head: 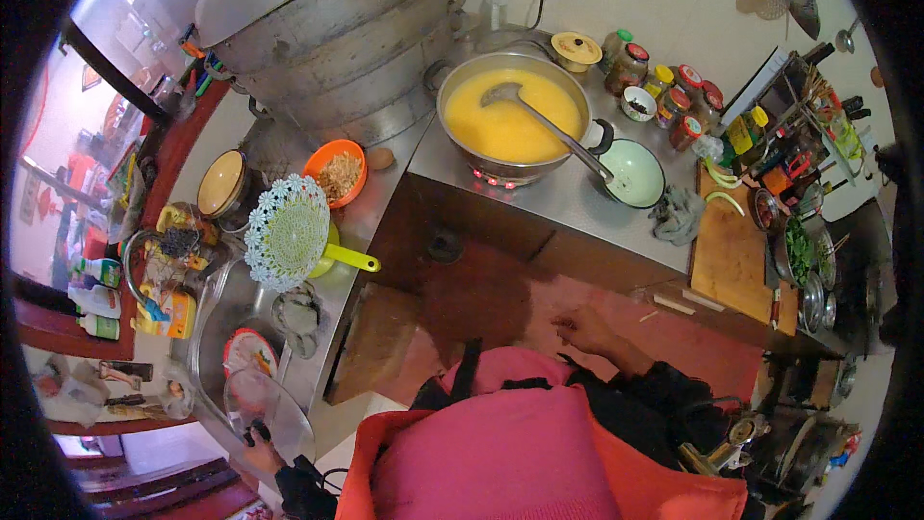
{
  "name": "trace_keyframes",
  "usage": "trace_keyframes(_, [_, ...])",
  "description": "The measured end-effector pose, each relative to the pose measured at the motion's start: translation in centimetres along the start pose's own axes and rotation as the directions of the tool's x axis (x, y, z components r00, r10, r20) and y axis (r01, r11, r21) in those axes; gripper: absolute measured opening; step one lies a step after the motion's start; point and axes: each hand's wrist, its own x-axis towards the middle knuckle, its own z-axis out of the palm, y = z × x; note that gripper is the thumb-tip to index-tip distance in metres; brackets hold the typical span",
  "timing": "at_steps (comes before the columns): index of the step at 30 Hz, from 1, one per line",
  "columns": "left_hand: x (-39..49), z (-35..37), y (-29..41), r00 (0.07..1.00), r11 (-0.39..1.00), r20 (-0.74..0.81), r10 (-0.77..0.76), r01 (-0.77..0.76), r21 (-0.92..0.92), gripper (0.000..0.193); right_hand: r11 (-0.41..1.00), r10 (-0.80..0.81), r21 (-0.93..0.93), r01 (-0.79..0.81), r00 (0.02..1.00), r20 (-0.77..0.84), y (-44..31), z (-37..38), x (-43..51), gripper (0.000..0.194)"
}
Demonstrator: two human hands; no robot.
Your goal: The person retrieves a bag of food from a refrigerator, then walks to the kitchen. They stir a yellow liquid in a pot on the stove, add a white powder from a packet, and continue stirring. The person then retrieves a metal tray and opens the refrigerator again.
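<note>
My left hand [264, 453] grips the black knob of a clear glass pot lid [278, 408], held at the near end of the steel sink [209, 318]. Part of a red-and-white plate [249, 347] in the sink shows behind the lid. My right hand [583, 331] hangs in front of my body above the red floor, holding nothing, its fingers loosely bent and apart. On the steel counter ahead stands a wide pot [462, 153] of yellow liquid [480, 126]. A metal ladle [545, 126] lies across it, its handle over the rim and reaching a pale green enamel bowl [639, 166].
A tall stacked steamer [325, 50] fills the back left corner. An orange bowl [314, 159] and a green-handled strainer [354, 258] under a lace doily [285, 235] sit near the sink. To the right are several jars [628, 68], a grey cloth [677, 215] and a wooden cutting board [733, 260].
</note>
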Motion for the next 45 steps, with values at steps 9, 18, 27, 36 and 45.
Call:
trace_keyframes(9, [-1.0,-5.7,20.7,0.966,0.896,0.085,0.243,-0.19,-0.401,0.039,0.99,0.045,0.128,-0.056,0.995,0.091,4.6,-1.3,-1.5,0.026])
trace_keyframes(18, [-5.2,2.4,44.8,0.683,0.607,0.265,0.68,-0.323,-0.726,0.03,0.995,-0.047,-0.092,0.049,0.999,0.026,7.0,-2.6,-4.1,0.029])
trace_keyframes(27, [-8.5,13.9,62.4,0.305,0.348,0.183,0.935,-0.682,-0.643,0.039,0.781,0.447,0.553,-0.29,0.878,-0.171,10.8,-0.3,-10.5,0.028])
trace_keyframes(36, [-11.1,22.3,70.9,0.156,0.261,0.216,0.964,-0.719,-0.644,0.036,0.631,0.647,0.732,-0.257,0.696,-0.313,8.7,4.8,-14.4,0.023])
trace_keyframes(45, [-11.6,24.6,73.5,0.07,0.142,0.135,0.988,-0.75,-0.646,0.038,0.644,0.687,0.707,-0.292,0.628,-0.366,7.0,7.7,-13.9,0.028])
